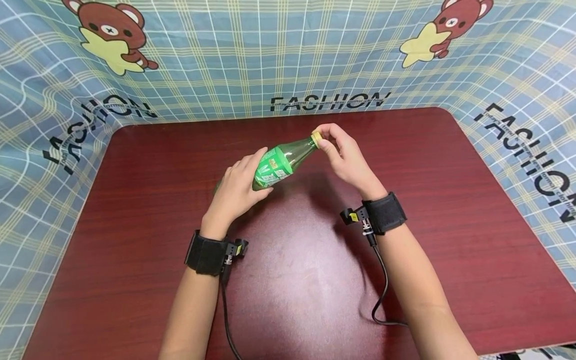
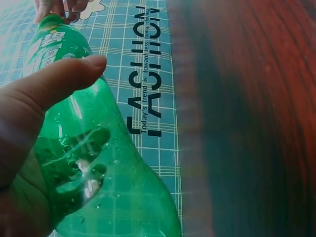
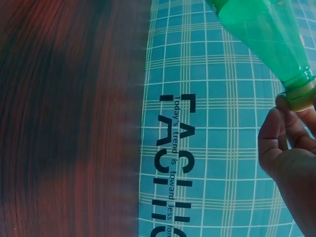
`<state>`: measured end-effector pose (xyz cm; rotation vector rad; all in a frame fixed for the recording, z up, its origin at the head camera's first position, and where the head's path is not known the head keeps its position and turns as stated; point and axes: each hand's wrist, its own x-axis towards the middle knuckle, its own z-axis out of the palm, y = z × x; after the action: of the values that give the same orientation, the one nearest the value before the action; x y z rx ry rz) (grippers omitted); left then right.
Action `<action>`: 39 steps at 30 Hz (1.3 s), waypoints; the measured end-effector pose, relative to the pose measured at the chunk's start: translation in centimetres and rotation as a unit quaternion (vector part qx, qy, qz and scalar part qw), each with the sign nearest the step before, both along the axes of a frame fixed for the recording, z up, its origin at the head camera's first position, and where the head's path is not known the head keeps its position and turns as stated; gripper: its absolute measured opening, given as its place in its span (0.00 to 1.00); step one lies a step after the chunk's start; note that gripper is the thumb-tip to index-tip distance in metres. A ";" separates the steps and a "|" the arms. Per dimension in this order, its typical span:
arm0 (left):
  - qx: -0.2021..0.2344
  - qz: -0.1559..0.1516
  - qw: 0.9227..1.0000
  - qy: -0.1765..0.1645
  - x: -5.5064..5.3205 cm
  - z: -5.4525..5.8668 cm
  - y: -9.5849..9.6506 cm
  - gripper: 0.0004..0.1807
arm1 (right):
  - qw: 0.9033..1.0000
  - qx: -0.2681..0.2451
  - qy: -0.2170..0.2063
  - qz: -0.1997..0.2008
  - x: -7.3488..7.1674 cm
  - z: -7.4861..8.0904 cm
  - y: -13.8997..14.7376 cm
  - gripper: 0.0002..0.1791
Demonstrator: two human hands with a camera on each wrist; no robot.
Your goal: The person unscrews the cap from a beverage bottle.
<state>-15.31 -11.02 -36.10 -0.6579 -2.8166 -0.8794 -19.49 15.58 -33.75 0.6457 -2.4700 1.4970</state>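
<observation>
On the near side of the bottle (image 1: 275, 167), I see two black straps (image 1: 208, 254). The left hand (image 1: 234, 187) grips the bottle's body; the right hand (image 1: 348, 157) pinches its cap (image 1: 317, 139) (yellow, at the neck). The bottle slants between both hands, with the table (image 1: 288, 290) beneath it. Beyond the bottle, I note a checked cloth (image 1: 315, 50) printed with bears (image 1: 110, 16).

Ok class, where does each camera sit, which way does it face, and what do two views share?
Head: worn on the head, facing forward and down at the green plastic bottle; left fingers, right fingers, forearms show.
Left wrist: worn there, looking along the bottle towards its yellow cap; left fingers show through it, right fingers at top.
Right wrist: worn there, facing the cap; right fingers pinch it.
Shared: both wrist views show bottle and plaid cloth.
</observation>
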 end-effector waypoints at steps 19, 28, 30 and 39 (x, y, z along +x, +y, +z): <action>-0.041 0.025 0.998 0.049 0.1 0.4 -0.6 0.49 | 0.980 -0.095 -0.142 -0.104 -0.3 0.5 -0.2 0.34; -0.062 0.016 0.995 0.076 0.1 0.1 -0.3 0.48 | 0.974 -0.063 -0.187 -0.108 -0.1 0.8 -0.4 0.32; -0.062 0.014 0.995 0.080 0.2 0.0 -0.3 0.47 | 0.975 -0.049 -0.184 -0.114 0.0 0.8 -0.4 0.28; -0.059 0.009 0.995 0.086 0.2 0.0 -0.2 0.47 | 0.979 -0.023 -0.165 -0.119 0.2 1.0 -0.3 0.22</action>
<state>-15.14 -11.25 -36.09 -0.6873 -2.7307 -0.6241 -19.31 15.23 -32.74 0.0889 -2.6204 1.6701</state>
